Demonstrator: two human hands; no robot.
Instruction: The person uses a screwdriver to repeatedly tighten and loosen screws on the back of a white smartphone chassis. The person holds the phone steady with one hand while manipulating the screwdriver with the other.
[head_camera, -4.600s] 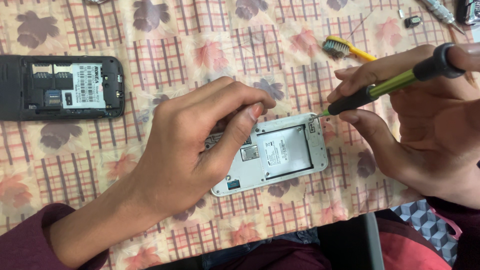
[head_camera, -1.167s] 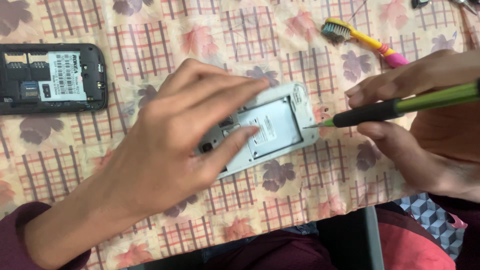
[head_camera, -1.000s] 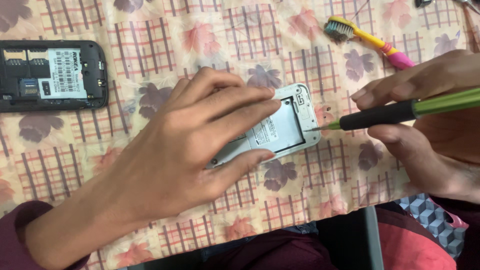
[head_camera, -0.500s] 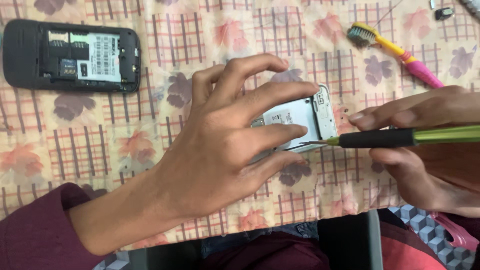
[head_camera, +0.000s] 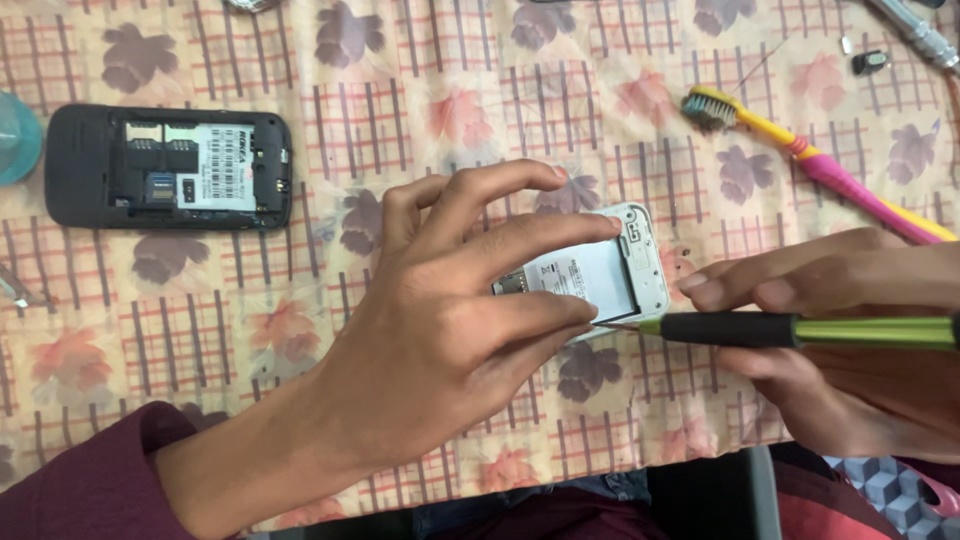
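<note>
- On the worktop (head_camera: 300, 60), spread with a checked, leaf-printed cloth, a white phone (head_camera: 610, 272) lies face down with its back cover off and the inner frame exposed.
- The left hand (head_camera: 450, 320) covers most of that phone; its fingers press flat across the frame and pin it to the cloth, a spread grip rather than a closed one.
- The right hand (head_camera: 850, 340) is wrapped around a screwdriver (head_camera: 790, 330) with a black and green handle; the thin tip meets the phone's lower edge, just beside the left middle fingertip.
- By the look of it, opening is partly done: cover removed, frame in place, the tip at work along that edge. Whether any screw is out cannot be told.
- Well apart to the left lies a black phone (head_camera: 168, 168), also open at the back.
- A yellow and pink toothbrush (head_camera: 820, 165) lies at upper right.
</note>
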